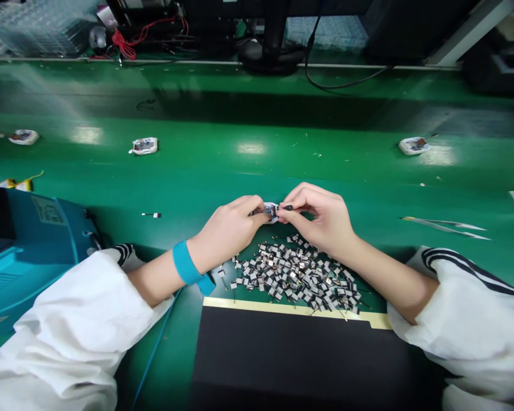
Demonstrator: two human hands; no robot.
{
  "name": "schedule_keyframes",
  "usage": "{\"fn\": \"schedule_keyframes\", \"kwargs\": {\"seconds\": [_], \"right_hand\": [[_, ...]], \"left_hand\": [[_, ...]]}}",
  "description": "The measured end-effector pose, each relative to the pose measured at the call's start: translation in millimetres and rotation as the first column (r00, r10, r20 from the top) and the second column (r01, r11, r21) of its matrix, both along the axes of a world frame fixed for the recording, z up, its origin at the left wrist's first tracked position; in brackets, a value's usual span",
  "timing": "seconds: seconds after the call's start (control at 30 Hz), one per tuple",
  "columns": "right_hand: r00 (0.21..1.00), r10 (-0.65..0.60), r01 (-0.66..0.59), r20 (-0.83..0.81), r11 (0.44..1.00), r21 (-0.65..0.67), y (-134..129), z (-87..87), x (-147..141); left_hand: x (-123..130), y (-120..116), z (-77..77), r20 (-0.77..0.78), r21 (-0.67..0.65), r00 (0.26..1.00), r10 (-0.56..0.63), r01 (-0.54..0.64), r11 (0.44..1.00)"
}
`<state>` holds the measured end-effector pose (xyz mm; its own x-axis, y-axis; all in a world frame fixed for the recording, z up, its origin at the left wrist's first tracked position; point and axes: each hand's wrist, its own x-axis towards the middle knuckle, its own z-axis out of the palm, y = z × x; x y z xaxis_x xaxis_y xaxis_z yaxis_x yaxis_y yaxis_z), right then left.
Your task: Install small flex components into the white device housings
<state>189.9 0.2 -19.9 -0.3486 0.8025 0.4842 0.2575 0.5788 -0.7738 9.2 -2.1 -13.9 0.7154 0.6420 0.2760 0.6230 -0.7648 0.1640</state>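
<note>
My left hand (232,227), with a teal strap (185,262) round its wrist, is closed on a small white device housing (271,212) with electronics showing inside. At the right side of that housing, my right hand (321,220) pinches a small black part (288,208) between thumb and fingertips. The fingers hide much of both things, and I cannot tell whether the black part is attached. Just below the hands lies a heap of small silver-and-black components (297,274) with short leads. One similar component (156,215) lies apart to the left.
More open white housings lie along the green bench (248,171), one (144,146) at left and one (414,145) at right. Tweezers (445,225) rest on the right. A blue machine (38,240) stands left. A black sheet (300,354) with a yellow edge is in front; a monitor stand (272,54) behind.
</note>
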Motion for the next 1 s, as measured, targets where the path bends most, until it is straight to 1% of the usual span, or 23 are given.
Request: {"fn": "schedule_keyframes", "kwargs": {"seconds": [0.1,0.17,0.33,0.67,0.83,1.0], "right_hand": [[0.999,-0.012,0.01,0.044,0.999,0.049,0.6,0.3,-1.8],[0.998,-0.027,0.023,0.063,0.998,0.056,0.6,0.2,-3.3],[0.998,-0.036,0.036,0.047,0.999,0.013,-0.2,-1.8,-5.6],[0.996,-0.048,0.047,0.079,0.999,0.022,4.3,-1.5,-6.8],[0.994,-0.029,0.027,0.107,1.0,0.015,4.4,-1.1,-6.9],[0.991,-0.05,0.054,0.127,0.998,-0.027,3.0,-1.3,-5.9]], "left_hand": [[-0.6,-0.1,-0.5,-0.001,0.012,1.0,0.001,-0.001,1.0],[-1.0,-0.3,-0.7,-0.004,0.021,1.0,0.006,-0.006,1.0],[-1.0,-0.2,-0.1,-0.006,0.004,1.0,0.014,-0.014,1.0],[0.2,-0.5,2.3,-0.026,0.02,1.0,0.004,-0.004,1.0],[0.2,-0.4,2.7,-0.035,0.033,0.999,0.007,-0.006,0.999],[0.5,-1.0,1.2,-0.03,0.031,0.999,0.028,-0.027,0.999]]}}
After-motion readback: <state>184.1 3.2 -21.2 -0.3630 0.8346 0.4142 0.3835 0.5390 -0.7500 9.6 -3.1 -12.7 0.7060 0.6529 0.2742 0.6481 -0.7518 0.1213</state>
